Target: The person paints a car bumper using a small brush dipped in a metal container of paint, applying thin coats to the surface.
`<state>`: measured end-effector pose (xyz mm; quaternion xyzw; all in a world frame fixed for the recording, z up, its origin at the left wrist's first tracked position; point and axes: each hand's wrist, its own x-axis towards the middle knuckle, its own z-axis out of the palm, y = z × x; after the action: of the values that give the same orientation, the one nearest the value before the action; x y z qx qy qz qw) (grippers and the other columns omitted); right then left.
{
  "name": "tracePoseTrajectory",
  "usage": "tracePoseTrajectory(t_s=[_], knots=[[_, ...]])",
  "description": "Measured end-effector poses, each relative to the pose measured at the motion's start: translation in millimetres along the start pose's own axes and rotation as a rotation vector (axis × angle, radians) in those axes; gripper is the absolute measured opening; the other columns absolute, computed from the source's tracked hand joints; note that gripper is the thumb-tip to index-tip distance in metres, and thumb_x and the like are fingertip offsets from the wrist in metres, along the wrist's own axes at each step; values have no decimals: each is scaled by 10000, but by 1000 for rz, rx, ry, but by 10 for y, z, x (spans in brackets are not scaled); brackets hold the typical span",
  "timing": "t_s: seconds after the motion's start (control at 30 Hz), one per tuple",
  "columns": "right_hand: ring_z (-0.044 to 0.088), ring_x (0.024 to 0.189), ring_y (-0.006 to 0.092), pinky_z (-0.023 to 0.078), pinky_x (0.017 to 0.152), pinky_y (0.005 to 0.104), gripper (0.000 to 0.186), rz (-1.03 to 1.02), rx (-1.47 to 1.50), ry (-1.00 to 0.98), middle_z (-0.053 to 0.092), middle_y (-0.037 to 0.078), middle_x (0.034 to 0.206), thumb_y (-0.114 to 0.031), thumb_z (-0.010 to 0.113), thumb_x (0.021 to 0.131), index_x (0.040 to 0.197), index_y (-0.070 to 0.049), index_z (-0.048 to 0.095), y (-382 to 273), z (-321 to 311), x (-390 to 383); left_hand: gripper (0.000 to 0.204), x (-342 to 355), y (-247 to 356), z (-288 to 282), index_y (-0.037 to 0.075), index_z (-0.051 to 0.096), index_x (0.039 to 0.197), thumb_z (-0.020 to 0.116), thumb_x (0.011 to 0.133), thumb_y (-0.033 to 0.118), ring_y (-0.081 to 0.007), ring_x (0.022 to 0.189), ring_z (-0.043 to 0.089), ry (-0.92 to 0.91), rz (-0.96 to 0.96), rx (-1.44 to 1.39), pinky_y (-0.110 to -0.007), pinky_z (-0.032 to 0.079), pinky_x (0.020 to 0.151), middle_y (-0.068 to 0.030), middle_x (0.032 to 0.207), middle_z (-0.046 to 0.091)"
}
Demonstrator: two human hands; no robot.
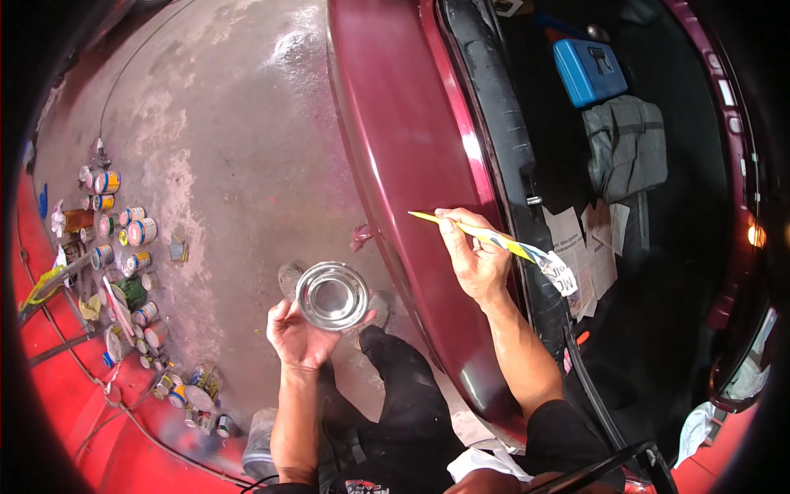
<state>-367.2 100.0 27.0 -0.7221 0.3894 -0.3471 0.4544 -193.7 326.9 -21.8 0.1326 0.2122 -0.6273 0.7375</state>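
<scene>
While the left hand (298, 336) holds a cup (306, 295), I see the right hand (480, 267) grip a stick (494, 238) at the cup's two o'clock, both picked up but apart.

The floor (239, 156) is grey concrete, blotched with pale worn patches and a faint pink tint. Bright light glares off its far end. At far left, a thin dark cable (100, 146) trails down toward cans (141, 231) crowded along that side. Beyond them, a red surface (62, 395) fills the lower left.
</scene>
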Motion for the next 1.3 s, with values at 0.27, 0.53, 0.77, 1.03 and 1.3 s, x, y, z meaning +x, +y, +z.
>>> tracePoseTrajectory(t_s=[0.27, 0.53, 0.77, 1.03, 1.3], knots=[[693, 782, 102, 563, 669, 245, 116, 2, 8, 8, 757, 98, 941, -27, 713, 954, 1058, 24, 718, -77, 34, 51, 612, 23, 14, 178, 85, 614, 1380, 602, 882, 442, -515, 1416, 396, -93, -27, 38, -823, 192, 1119, -191, 1514, 499], [708, 787, 125, 580, 688, 254, 123, -17, -32, -14, 758, 113, 945, -10, 715, 945, 1062, 29, 714, -111, 34, 34, 716, 25, -8, 88, 46, 528, 1449, 607, 870, 460, -446, 1420, 421, -104, -20, 12, -817, 186, 1126, -191, 1528, 482], [716, 798, 136, 586, 694, 254, 121, -31, -34, -12, 754, 119, 943, 10, 713, 938, 1055, 40, 710, -132, 40, 36, 724, 49, -14, 81, 55, 515, 1462, 611, 868, 458, -433, 1414, 433, -102, -22, 11, -813, 191, 1127, -186, 1524, 486], [712, 850, 137, 573, 745, 251, 122, -18, -38, 11, 752, 117, 953, -7, 704, 952, 1067, 34, 706, -77, 28, 30, 719, 50, -23, 154, 57, 520, 1456, 620, 863, 450, -485, 1418, 406, -109, -31, 28, -819, 184, 1124, -194, 1533, 474], [675, 895, 97, 545, 784, 234, 138, 28, 34, 29, 737, 99, 1026, -15, 666, 987, 1116, 27, 686, -89, 38, 78, 692, 24, -26, 136, 80, 536, 1445, 629, 864, 443, -593, 1421, 321, -68, -24, -1, -823, 168, 1125, -228, 1541, 445]])
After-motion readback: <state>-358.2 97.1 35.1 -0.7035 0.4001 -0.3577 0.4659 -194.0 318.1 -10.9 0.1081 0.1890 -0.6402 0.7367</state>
